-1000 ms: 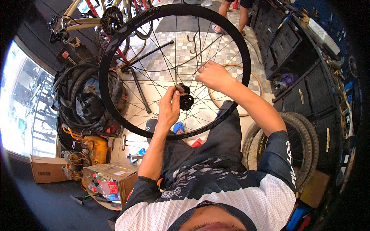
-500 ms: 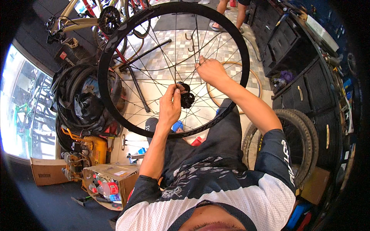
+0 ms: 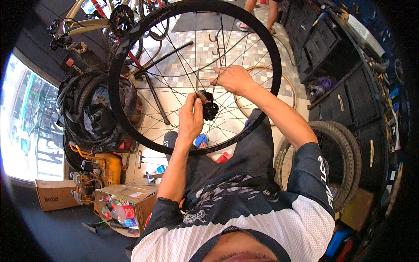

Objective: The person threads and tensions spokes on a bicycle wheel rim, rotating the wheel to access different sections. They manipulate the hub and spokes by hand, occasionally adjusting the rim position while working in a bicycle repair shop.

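Observation:
A bicycle wheel with a black rim [image 3: 114, 83] and thin dark spokes stands before me, above my lap. Its black hub [image 3: 210, 110] sits just right of my left hand [image 3: 190, 117]. The left thumb and fingers are closed in a pinch on a spoke close to the hub. Higher up and to the right, my right hand [image 3: 235, 81] reaches in among the spokes. Its fingers are bent around a spoke, with one finger pointing to the upper left. The exact contact under the right fingers is partly hidden.
Tyres [image 3: 89, 105] are heaped at the left, by a yellow machine [image 3: 108, 168] and an open cardboard box [image 3: 144, 192]. More tyres [image 3: 349, 153] lean at my right, beside black drawers [image 3: 360, 102]. Bicycles [image 3: 83, 28] and another person's legs [image 3: 271, 17] are beyond the wheel.
My right hand has moved left and slightly down among the spokes. The wheel has shifted slightly up and left, and my left hand remains pinched by the hub.

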Demonstrator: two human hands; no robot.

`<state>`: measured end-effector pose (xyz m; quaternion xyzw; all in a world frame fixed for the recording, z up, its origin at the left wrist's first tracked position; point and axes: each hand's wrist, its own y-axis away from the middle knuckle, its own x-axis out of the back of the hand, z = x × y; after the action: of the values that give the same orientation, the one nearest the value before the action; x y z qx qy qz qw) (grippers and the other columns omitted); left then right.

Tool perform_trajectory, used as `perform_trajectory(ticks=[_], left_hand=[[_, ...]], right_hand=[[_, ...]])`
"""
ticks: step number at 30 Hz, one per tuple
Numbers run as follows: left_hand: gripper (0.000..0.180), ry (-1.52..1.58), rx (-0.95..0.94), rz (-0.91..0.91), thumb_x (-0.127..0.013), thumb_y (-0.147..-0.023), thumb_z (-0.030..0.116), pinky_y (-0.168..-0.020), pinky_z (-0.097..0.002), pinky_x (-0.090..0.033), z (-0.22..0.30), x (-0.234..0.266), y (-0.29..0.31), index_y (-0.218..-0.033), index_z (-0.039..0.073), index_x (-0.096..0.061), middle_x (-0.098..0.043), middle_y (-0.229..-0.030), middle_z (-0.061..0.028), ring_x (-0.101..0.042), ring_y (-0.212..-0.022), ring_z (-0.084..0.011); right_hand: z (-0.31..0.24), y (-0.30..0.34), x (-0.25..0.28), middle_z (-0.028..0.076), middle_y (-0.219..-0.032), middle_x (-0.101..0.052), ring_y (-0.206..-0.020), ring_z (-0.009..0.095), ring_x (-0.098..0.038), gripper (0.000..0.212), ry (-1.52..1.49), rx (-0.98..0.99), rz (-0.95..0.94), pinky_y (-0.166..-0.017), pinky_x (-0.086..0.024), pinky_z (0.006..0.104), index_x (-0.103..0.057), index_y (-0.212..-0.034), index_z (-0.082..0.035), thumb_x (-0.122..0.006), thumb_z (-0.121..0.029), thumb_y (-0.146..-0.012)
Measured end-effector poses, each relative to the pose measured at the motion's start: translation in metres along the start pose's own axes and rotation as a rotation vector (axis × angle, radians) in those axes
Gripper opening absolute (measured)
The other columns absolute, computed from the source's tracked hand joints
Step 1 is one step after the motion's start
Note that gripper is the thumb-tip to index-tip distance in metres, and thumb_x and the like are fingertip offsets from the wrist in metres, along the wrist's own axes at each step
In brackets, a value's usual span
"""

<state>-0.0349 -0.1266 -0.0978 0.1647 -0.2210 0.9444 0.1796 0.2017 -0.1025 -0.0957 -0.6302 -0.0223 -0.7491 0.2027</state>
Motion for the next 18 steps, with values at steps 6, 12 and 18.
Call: perform_trajectory(ticks=[6, 12, 18], left_hand=[[0.017, 0.167, -0.061, 0.004, -0.043, -0.107, 0.006, -0.081, -0.0352, -0.052, -0.012, -0.009, 0.001, -0.103, -0.003, -0.058, -0.073, -0.096, -0.0164, -0.067, -0.082, -0.0229], [0.018, 0.153, -0.095, -0.020, -0.038, -0.106, 0.004, -0.086, -0.0351, -0.052, -0.011, -0.011, 0.002, -0.101, -0.003, -0.054, -0.073, -0.101, -0.0157, -0.065, -0.088, -0.0225], [0.018, 0.426, -0.114, -0.096, -0.038, -0.105, 0.006, -0.090, -0.0352, -0.053, -0.024, -0.018, -0.007, -0.098, -0.002, -0.052, -0.075, -0.106, -0.0193, -0.068, -0.094, -0.0232]], right_hand=[[0.000, 0.007, -0.004, 0.001, -0.090, -0.076, -0.088, 0.022, -0.074, 0.038, -0.027, 0.150, 0.066, -0.078, -0.057, 0.0389, -0.078, -0.117, -0.038, -0.054, -0.016, -0.096], [-0.005, 0.018, -0.001, -0.002, -0.088, -0.074, -0.091, 0.019, -0.072, 0.038, -0.011, 0.123, 0.106, -0.083, -0.050, 0.0363, -0.078, -0.119, -0.035, -0.054, -0.017, -0.096], [-0.008, 0.020, 0.000, -0.002, -0.093, -0.076, -0.094, 0.017, -0.072, 0.036, -0.015, 0.108, 0.100, -0.082, -0.049, 0.0363, -0.077, -0.119, -0.033, -0.054, -0.017, -0.097]])
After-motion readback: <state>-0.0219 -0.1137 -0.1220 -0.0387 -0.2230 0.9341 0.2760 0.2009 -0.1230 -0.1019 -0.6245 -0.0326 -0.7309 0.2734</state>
